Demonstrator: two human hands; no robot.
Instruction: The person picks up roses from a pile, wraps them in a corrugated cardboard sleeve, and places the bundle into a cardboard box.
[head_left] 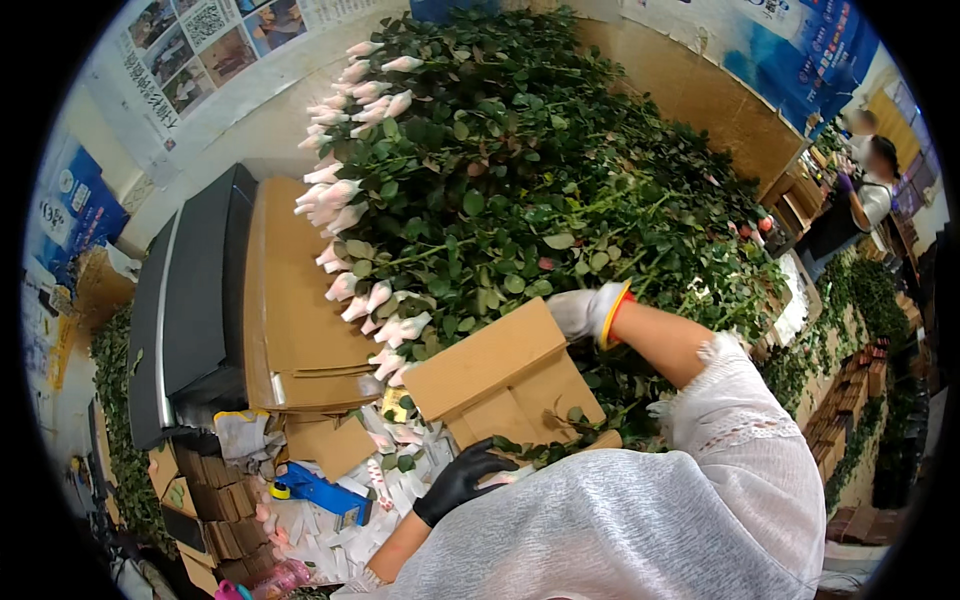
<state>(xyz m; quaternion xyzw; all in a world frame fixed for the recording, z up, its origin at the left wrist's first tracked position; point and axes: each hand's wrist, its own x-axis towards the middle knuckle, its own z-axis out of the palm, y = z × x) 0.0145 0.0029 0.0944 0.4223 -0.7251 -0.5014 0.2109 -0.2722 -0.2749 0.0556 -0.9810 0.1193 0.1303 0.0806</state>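
My right hand (pixel 582 312), in a pale work glove with an orange and yellow cuff, grips the far right corner of a creased brown cardboard sheet (pixel 490 370). Its fingertips are partly hidden by the board. The sheet is tilted, with one flap folded over. Below its lower left edge, my black-gloved left hand (pixel 465 482) closes its fingers around a pale pink rose (pixel 498 479), mostly hidden beside my sleeve. Green leaves lie next to these fingers. Beyond the cardboard rises a large heap of leafy rose stems (pixel 520 180), their pale pink buds (pixel 335 200) lined up along the left side.
Left of the heap stand flat cardboard sheets (pixel 300 290) and a dark grey box (pixel 195 310). A blue tape dispenser (pixel 322 492) sits among white paper strips, near a spare glove (pixel 245 435) and stacked cardboard pieces (pixel 222 500). Another person (pixel 862 205) stands far right.
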